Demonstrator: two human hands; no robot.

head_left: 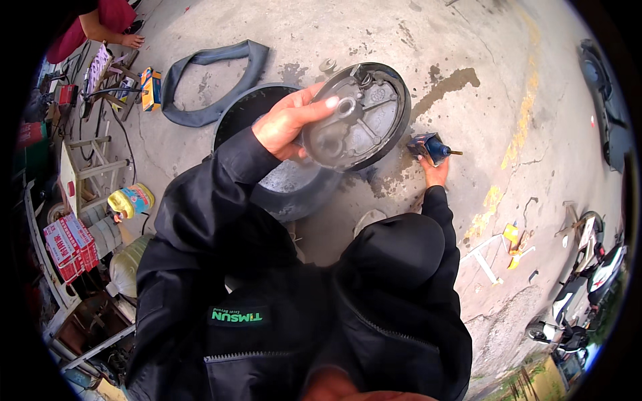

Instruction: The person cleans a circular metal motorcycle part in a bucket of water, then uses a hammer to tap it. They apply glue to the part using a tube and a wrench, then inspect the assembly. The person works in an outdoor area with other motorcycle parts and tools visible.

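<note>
My left hand [284, 127] grips a round, grey metal brake drum plate [361, 120] by its left edge, the thumb lying across its ribbed inner face near the central hole. The plate is tilted, raised above a wide black tub [231, 110] with a greyish bottom, which it partly covers. Lower down on the right, my right hand [437, 174] is closed round a dark blue container [428, 146] with a tapered top and a thin brownish spout pointing right. Its fingers are mostly hidden behind the container.
A black inner tube [175, 77] lies on the stained concrete beyond the tub. At left are a yellow jug [131, 201], a small wooden stool [100, 160], a red-and-white box [69, 247] and cables. Another person's arm [107, 30] reaches in at the far left. Motorcycles [575, 294] stand right.
</note>
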